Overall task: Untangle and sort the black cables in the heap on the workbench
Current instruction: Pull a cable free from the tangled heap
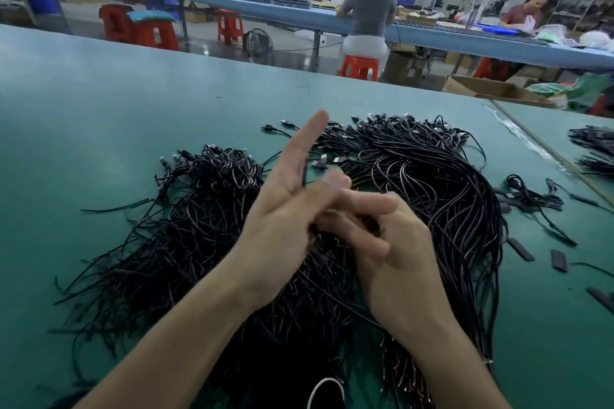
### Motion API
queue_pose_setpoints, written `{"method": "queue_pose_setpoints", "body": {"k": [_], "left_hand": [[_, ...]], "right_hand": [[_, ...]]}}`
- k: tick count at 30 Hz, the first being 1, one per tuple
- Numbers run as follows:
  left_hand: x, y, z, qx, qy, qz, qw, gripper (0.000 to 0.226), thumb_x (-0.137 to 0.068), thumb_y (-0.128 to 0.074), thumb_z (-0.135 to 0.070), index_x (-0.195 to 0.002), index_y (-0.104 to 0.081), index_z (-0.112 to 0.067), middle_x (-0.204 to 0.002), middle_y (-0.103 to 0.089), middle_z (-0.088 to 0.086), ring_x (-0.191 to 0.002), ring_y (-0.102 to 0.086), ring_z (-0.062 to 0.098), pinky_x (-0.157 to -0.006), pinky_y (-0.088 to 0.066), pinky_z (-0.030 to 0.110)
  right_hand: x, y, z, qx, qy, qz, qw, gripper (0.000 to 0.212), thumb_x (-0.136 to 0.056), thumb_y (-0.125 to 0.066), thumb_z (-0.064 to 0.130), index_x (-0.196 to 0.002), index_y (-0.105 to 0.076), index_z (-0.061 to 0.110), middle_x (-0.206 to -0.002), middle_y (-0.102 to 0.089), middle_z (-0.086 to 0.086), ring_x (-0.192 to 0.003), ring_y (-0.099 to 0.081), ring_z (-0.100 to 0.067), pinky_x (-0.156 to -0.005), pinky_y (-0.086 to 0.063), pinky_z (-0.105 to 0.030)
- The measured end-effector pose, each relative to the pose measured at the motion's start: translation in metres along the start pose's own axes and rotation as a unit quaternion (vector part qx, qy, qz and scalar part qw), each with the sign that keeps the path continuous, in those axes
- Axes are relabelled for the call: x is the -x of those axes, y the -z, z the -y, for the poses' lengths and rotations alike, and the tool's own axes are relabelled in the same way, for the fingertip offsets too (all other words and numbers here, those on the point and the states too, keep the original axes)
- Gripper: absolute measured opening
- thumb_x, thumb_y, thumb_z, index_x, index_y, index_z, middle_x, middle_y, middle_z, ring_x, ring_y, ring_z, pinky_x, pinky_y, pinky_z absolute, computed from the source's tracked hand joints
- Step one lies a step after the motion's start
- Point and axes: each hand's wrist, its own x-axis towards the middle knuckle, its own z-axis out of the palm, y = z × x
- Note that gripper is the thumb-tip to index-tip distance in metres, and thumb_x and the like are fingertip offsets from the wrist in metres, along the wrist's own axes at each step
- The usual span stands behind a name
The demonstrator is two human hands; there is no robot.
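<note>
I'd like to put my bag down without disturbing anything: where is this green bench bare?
Bare: the stretch of workbench left of the cable heap, and the strip between heap and far edge. Crowded: the middle, and the right side, strewn with loose black pieces and a small tangle.
</note>
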Motion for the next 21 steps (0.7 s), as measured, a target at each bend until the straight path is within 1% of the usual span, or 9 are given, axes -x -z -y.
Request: {"method": "queue_pose_setpoints", "body": {"k": [1,3,5,7,9,12,14,18,21], "left_hand": [[0.000,-0.004,0.002,-0.046,-0.017,-0.004,0.999,0.057,-0.098,-0.051,-0.024,-0.147,-0.025,-0.038,-0.094,-0.076,0.016,-0.093,-0.074,0.019,-0.119,-0.026,0.044],[0.000,-0.008,0.007,-0.141,-0.041,-0.029,0.989,0.064,-0.093,-0.059,-0.008,-0.142,-0.032,-0.039,-0.111,-0.073,0.008,-0.116,-0.065,0.015,-0.113,-0.039,0.035],[0.000,-0.007,0.013,-0.260,-0.046,-0.079,0.961,0.062,-0.086,-0.066,-0.018,-0.138,-0.042,-0.042,-0.125,-0.060,-0.011,-0.124,-0.052,0.005,-0.105,-0.043,0.027],[-0.001,-0.003,0.015,-0.328,0.003,-0.131,0.935,0.054,-0.079,-0.075,-0.041,-0.126,-0.049,-0.046,-0.120,-0.054,-0.013,-0.111,-0.053,-0.002,-0.093,-0.046,0.018],[-0.002,0.000,0.015,-0.301,0.074,-0.130,0.942,0.045,-0.074,-0.077,-0.055,-0.113,-0.058,-0.042,-0.102,-0.063,-0.009,-0.088,-0.061,-0.001,-0.076,-0.048,0.013],[-0.003,0.000,0.019,-0.257,0.086,-0.100,0.957,0.016,-0.083,-0.074,-0.036,-0.095,-0.072,-0.026,-0.075,-0.071,-0.006,-0.067,-0.065,0.002,-0.063,-0.049,0.016],[-0.003,0.002,0.021,-0.264,0.054,-0.097,0.958,0.002,-0.089,-0.073,-0.022,-0.090,-0.074,-0.021,-0.071,-0.072,-0.007,-0.065,-0.067,0.004,-0.062,-0.050,0.016],[-0.002,0.010,0.022,-0.334,0.014,-0.110,0.936,0.003,-0.086,-0.077,-0.019,-0.088,-0.077,-0.022,-0.077,-0.075,-0.005,-0.073,-0.071,0.014,-0.069,-0.058,0.030],[-0.001,0.019,0.022,-0.335,0.054,-0.130,0.932,0.003,-0.086,-0.077,-0.022,-0.083,-0.076,-0.023,-0.069,-0.074,-0.004,-0.058,-0.069,0.013,-0.054,-0.053,0.022]], "right_hand": [[0.000,0.002,-0.001,0.001,0.005,-0.008,1.000,0.043,-0.098,-0.057,0.008,-0.092,-0.069,0.048,-0.094,-0.057,0.001,-0.079,-0.059,-0.008,-0.062,-0.050,-0.022],[-0.003,0.005,-0.002,0.020,0.007,-0.033,0.999,0.034,-0.097,-0.058,0.007,-0.092,-0.069,0.039,-0.088,-0.057,0.004,-0.074,-0.056,-0.005,-0.059,-0.044,-0.015],[-0.004,0.008,-0.003,-0.001,-0.020,-0.068,0.997,0.022,-0.097,-0.059,0.012,-0.085,-0.067,0.030,-0.087,-0.058,0.009,-0.078,-0.058,-0.004,-0.063,-0.043,-0.010],[-0.005,0.012,-0.004,-0.020,-0.037,-0.089,0.995,0.018,-0.096,-0.061,0.018,-0.084,-0.066,0.031,-0.089,-0.060,0.010,-0.082,-0.059,-0.004,-0.067,-0.044,-0.010],[-0.006,0.013,-0.003,-0.027,-0.039,-0.101,0.994,0.017,-0.095,-0.061,0.021,-0.084,-0.066,0.032,-0.090,-0.061,0.010,-0.082,-0.060,-0.005,-0.069,-0.044,-0.011],[-0.006,0.011,-0.005,-0.054,-0.073,-0.111,0.990,0.015,-0.095,-0.062,0.023,-0.084,-0.067,0.031,-0.089,-0.064,0.006,-0.078,-0.061,-0.004,-0.069,-0.046,-0.013],[-0.005,0.007,-0.007,-0.086,-0.108,-0.115,0.984,0.012,-0.096,-0.062,0.024,-0.086,-0.069,0.026,-0.082,-0.067,0.008,-0.070,-0.059,-0.001,-0.065,-0.045,-0.014],[-0.004,-0.003,-0.006,-0.185,-0.194,-0.115,0.956,0.016,-0.097,-0.062,0.022,-0.084,-0.071,0.019,-0.055,-0.061,0.017,-0.051,-0.052,0.004,-0.052,-0.042,-0.009],[-0.002,-0.004,-0.005,-0.203,-0.221,-0.113,0.947,0.011,-0.090,-0.071,0.023,-0.081,-0.075,0.020,-0.053,-0.061,0.012,-0.048,-0.049,0.002,-0.048,-0.042,-0.011]]}}
